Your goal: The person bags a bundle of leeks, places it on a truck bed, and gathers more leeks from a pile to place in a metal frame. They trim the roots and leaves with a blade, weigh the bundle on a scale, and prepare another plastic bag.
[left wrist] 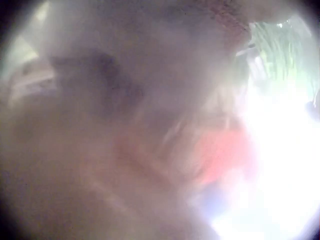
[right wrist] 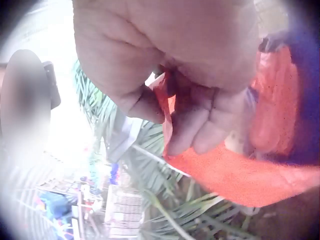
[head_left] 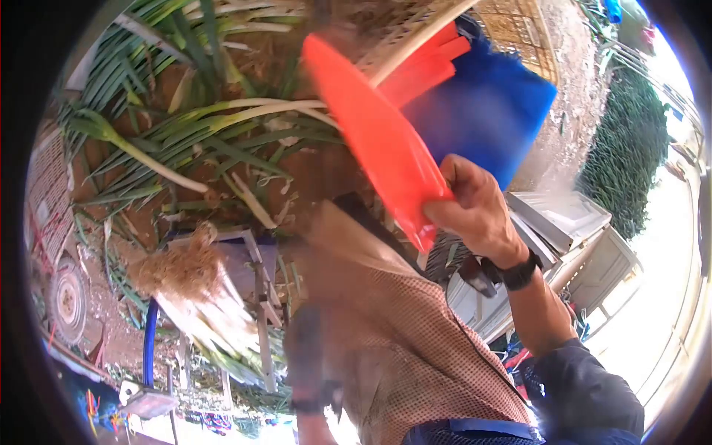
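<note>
My right hand pinches one end of a flat red plastic strip between thumb and fingers, and the strip slants up and to the left in the head view. In the right wrist view the strip shows its folded edge in the pinch. Similar red strips lie on a blue sheet just beyond this hand. Low in the head view my left forearm appears; its hand is lost in blur in front of the brown checked garment. A red patch shows through the haze in the left wrist view.
A bundle of long green onions, roots upward in view, lies on a wooden stand. Loose green onions cover the ground at the left. A woven basket, pale metal boxes and a wheel stand around.
</note>
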{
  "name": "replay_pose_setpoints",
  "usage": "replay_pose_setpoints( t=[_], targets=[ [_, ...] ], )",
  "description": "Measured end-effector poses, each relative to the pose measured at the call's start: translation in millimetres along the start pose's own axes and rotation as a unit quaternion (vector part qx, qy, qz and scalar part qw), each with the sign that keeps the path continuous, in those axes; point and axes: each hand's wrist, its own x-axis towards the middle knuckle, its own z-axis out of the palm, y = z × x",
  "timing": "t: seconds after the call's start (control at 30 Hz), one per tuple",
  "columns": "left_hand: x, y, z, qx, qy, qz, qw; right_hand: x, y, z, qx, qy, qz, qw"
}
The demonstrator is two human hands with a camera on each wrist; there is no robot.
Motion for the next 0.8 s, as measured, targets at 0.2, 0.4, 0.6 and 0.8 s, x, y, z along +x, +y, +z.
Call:
replay_pose_setpoints(
  t=[0.2,0.4,0.6,0.8],
  targets=[
    [62,47,46,-0.406,-0.066,0.040,0.911,-20,18,48,0.368,-0.095,0.085,0.921],
    [68,41,28,-0.565,-0.047,0.114,0.816,12,79,58,0.240,-0.020,0.153,0.959],
    [68,60,10,-0.481,0.012,0.128,0.867,30,108,58,0.088,-0.019,0.104,0.990],
    [72,49,-3,-0.152,0.103,0.157,0.970,41,114,59,0.010,-0.026,0.125,0.992]
  ],
)
